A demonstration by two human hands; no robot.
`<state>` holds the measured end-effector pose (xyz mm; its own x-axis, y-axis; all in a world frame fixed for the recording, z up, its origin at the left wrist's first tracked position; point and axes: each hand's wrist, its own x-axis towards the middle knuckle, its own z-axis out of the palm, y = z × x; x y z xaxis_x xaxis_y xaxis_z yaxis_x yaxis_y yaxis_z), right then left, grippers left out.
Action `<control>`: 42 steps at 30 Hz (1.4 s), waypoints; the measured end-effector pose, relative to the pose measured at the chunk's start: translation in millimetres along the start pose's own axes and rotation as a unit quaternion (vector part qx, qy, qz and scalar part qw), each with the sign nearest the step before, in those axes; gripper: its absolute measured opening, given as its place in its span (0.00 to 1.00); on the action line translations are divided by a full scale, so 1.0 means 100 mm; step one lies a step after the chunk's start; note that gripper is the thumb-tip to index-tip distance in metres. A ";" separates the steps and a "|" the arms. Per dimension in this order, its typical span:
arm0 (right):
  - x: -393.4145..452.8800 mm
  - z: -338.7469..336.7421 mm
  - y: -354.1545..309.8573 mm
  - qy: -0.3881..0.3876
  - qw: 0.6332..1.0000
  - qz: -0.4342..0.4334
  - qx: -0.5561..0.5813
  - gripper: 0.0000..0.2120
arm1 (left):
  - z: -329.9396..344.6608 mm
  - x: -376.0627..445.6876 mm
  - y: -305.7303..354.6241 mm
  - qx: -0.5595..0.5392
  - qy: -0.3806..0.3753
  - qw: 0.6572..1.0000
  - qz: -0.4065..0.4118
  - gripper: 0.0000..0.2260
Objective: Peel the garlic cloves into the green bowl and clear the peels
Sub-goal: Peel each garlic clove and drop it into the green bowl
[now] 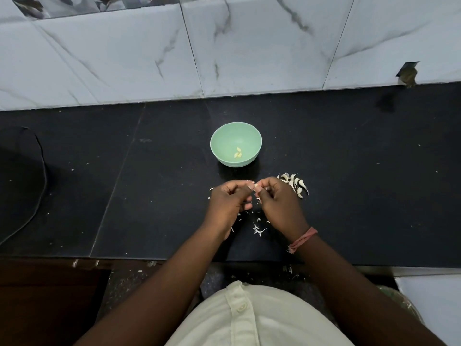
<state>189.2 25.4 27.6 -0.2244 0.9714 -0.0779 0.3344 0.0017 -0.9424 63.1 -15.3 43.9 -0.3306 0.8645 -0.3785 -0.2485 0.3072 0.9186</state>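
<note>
Clove [257,188] pinched between left hand [230,204], right hand [278,208].

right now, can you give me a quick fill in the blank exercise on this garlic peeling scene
1. The peeled cloves lie inside the ____ bowl.
2. The pile of unpeeled cloves lies on the counter beside the ____ hand.
3. Both the left hand and the right hand pinch one garlic ____ between them.
4. The thread band sits on the ____ wrist.

Missing words: green; right; clove; right
</note>
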 end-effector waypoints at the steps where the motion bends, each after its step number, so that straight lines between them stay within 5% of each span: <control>1: 0.00 -0.01 -0.01 -0.002 1.000 -0.012 -0.023 0.05 | 0.00 0.00 0.00 0.004 0.002 1.000 0.001 0.05; 21: 0.02 -0.02 -0.01 0.016 0.991 0.011 0.131 0.08 | 0.02 0.05 0.14 -0.132 -0.007 0.982 -0.138 0.02; 33: -0.02 0.02 -0.07 0.014 0.975 0.039 0.219 0.04 | 0.09 0.00 0.05 -0.001 0.001 1.000 0.027 0.07; 38: -0.02 -0.03 -0.08 -0.004 0.930 0.106 0.352 0.05 | 0.05 0.03 0.03 -0.024 0.014 1.000 -0.001 0.05; 42: -0.01 -0.02 -0.05 0.011 0.938 0.100 0.331 0.05 | 0.02 0.01 0.04 -0.086 -0.010 0.996 -0.025 0.05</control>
<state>190.1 24.6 33.0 -0.1954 0.9412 -0.2755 -0.2756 -0.3223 -0.9057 64.0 -12.2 47.0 -0.2969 0.8578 -0.4195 -0.4179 0.2782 0.8648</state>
